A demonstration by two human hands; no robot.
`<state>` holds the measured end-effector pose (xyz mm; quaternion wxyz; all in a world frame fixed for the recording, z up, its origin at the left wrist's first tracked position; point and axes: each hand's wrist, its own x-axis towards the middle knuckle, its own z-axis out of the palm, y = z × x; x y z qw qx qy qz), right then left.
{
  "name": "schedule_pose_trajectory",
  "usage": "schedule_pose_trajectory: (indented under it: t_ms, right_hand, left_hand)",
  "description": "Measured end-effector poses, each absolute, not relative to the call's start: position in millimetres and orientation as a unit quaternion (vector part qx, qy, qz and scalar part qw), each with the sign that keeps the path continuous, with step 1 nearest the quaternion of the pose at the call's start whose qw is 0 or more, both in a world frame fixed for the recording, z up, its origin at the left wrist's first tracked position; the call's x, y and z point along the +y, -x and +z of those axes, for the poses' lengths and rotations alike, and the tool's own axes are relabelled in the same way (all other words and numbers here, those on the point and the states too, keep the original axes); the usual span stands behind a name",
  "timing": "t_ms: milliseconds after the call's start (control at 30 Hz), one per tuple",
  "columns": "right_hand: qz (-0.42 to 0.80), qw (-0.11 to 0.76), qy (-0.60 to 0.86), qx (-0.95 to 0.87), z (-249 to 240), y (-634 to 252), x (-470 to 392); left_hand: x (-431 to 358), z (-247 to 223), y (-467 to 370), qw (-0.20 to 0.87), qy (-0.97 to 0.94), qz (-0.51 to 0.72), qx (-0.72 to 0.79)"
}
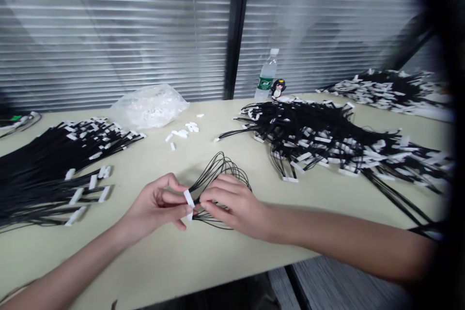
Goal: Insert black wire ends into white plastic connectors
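Observation:
Low over the middle of the table, my left hand pinches a white plastic connector between thumb and fingers. Thin black wires run out of the connector and loop up and round to the right as a wire harness. My right hand is closed on the wires just beside the connector, its fingertips pressed together. What exactly lies under those right fingertips is hidden. Several small loose white connector pieces lie on the table beyond my hands.
Left, a fanned pile of black cables with white ends covers the table. A tangled cable heap lies right, another farther back. A clear plastic bag, a water bottle and a penguin figurine stand near the blinds.

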<state>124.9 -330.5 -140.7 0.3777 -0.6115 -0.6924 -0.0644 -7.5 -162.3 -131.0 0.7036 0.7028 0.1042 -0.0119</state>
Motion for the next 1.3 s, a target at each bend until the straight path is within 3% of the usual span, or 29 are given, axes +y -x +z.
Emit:
schedule_pose_trajectory:
  t_ms: [1300]
  right_hand:
    - [-0.083, 0.375, 0.605, -0.697, -140.6, -121.5, -328.3]
  left_hand:
    - [-169.3, -125.0, 4.9, 0.739, -0.658, -0.006, 0.144]
